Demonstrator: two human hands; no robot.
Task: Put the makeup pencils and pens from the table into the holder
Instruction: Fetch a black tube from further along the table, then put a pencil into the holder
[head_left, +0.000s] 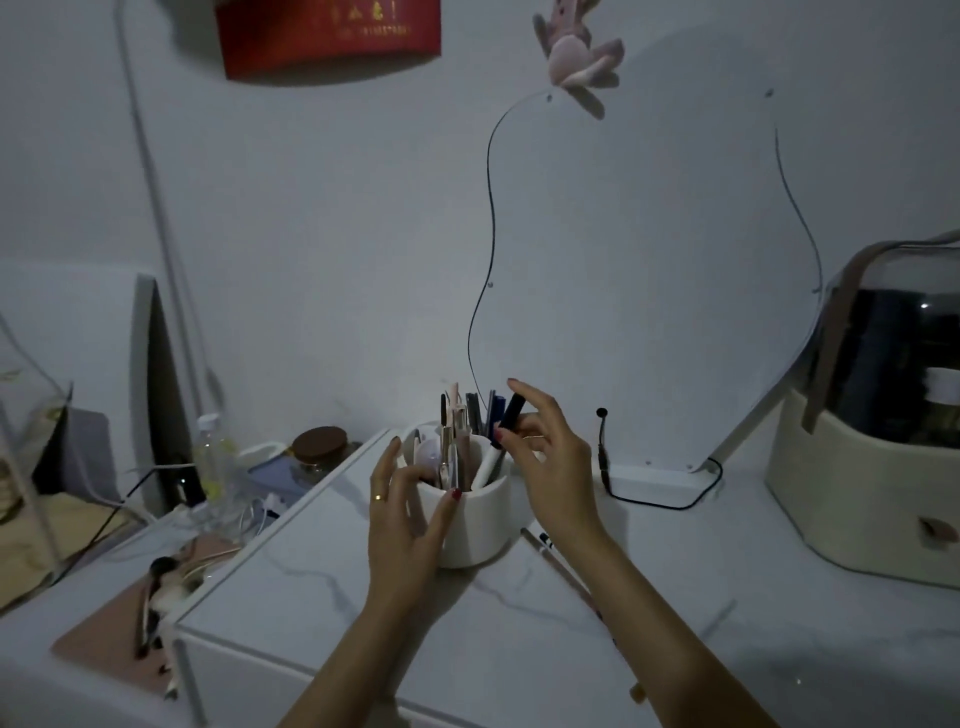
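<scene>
Head view: white holder stands upright on the pale marbled tabletop, approx centre frame, w/ pens, pencils and brushes already standing in it. Left hand sits just left of the holder, fingers spread apart and curved round its near-left wall; a red-nailed fingertip touches the rim at front, nothing gripped. A ring shows on one finger. Right hand is above and right of the holder, thumb and fingers pinched on a dark pen, which is tilted, upper end leaning right, lower end over the holder's right rim; can't tell if the tip is inside yet. A white marker leans in the holder directly below that pen. On the tabletop, just right of the holder's base and under the right forearm, lie two more items: a thin pencil running diagonally, and a dark-tipped pen beside it, mostly hidden by the wrist. Wavy-edged mirror stands behind on its white base, black cable looped at its foot. Cream case w/ dark lid at far right.
</scene>
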